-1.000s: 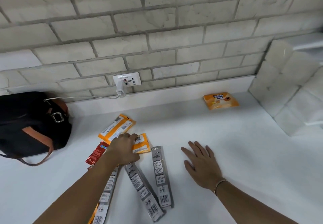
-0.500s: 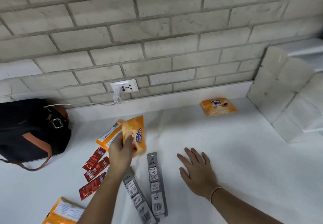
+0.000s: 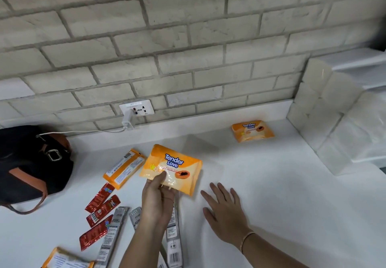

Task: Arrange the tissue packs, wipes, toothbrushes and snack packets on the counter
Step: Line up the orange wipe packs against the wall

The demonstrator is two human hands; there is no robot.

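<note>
Orange and printed "Tender Love", the wipes pack is pinched at its lower left corner by my left hand, thumb on the printed front and the other fingers curled behind it. It is lifted off the white bench, tilted, its face toward me. My right hand holds nothing. It lies palm down on the bench just right of the pack, its fingers straight and spread. A second wipes pack of the same kind lies flat, well apart, far back on the right by the wall. Just left of the held pack a third orange pack lies label side up. Nearer me, three red snack packets lie in a loose row. Grey toothbrush packs sit beside them, partly hidden under my left forearm. Another orange pack is cut off by the bottom edge. At far left a black bag rests on the bench, and a white charger is plugged into the wall socket in the brick wall.
</note>
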